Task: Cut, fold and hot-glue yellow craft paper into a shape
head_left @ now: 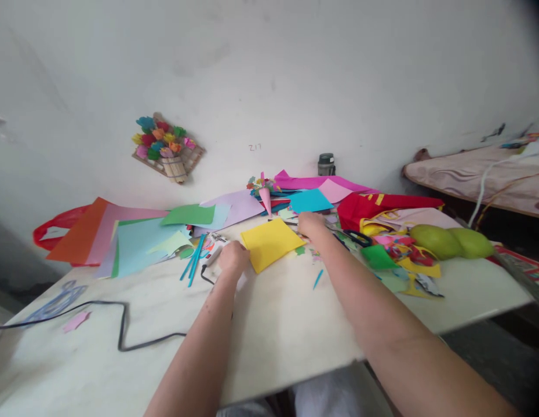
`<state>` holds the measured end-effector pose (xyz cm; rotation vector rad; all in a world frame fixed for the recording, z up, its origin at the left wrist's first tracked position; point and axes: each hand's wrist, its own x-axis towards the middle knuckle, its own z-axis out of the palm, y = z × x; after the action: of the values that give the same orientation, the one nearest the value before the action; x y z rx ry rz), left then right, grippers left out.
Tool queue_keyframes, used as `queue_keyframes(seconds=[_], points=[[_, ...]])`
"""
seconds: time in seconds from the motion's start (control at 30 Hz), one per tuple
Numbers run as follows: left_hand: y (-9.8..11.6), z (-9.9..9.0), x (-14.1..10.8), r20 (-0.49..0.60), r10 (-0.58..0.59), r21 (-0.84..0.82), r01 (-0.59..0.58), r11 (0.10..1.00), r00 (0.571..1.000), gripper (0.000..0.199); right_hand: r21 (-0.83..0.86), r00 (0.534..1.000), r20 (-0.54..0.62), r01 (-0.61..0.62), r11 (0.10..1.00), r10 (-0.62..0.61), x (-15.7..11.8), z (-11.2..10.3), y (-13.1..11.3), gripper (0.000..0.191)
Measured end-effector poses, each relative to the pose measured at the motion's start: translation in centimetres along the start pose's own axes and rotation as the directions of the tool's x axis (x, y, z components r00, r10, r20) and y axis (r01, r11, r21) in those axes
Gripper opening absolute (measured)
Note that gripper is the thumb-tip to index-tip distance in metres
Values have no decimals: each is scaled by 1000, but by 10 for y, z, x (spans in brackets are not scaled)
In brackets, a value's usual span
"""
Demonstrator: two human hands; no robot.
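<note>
A square of yellow paper (272,243) lies at the middle of the white table, between my two hands. My left hand (235,258) is closed at its left edge, next to a white glue gun (216,251) with a black cable; what its fingers hold is hidden. Beyond the yellow paper's right corner, my right hand (310,225) is closed near a dark, thin tool (283,222) and small paper scraps; its fingertips are hidden. Several blue paper sticks (193,262) rest left of the glue gun. A pink paper cone with flowers (265,200) stands behind the yellow paper.
Coloured sheets (141,246) spread along the back left. On the right are black-handled scissors (357,238), a red bag (365,209), green fruits (443,241) and scraps. A black cable (121,324) crosses the left front; a dark jar (326,164) stands by the wall.
</note>
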<state>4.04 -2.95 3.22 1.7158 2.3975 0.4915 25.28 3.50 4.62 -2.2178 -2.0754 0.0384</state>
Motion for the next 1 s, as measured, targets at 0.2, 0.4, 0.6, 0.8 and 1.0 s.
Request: queue_keyframes(seconds=[0.2, 0.4, 0.6, 0.8, 1.0], points=[[2, 1, -2, -2, -24, 8, 24, 1000, 1000, 33, -92, 993, -81, 79, 993, -86, 1, 17, 8, 32], [11, 6, -5, 39, -2, 55, -1, 998, 999, 27, -59, 989, -5, 146, 988, -146, 5, 18, 11, 32], [15, 5, -10, -36, 20, 84, -17, 996, 999, 29, -70, 987, -82, 135, 988, -141, 3, 17, 12, 32], [11, 1, -11, 21, 21, 130, -23, 991, 1000, 28, -28, 995, -79, 56, 998, -58, 2, 18, 9, 33], [9, 5, -10, -4, 1, 81, -1, 997, 1000, 24, -14, 997, -73, 21, 1000, -22, -2, 11, 10, 31]])
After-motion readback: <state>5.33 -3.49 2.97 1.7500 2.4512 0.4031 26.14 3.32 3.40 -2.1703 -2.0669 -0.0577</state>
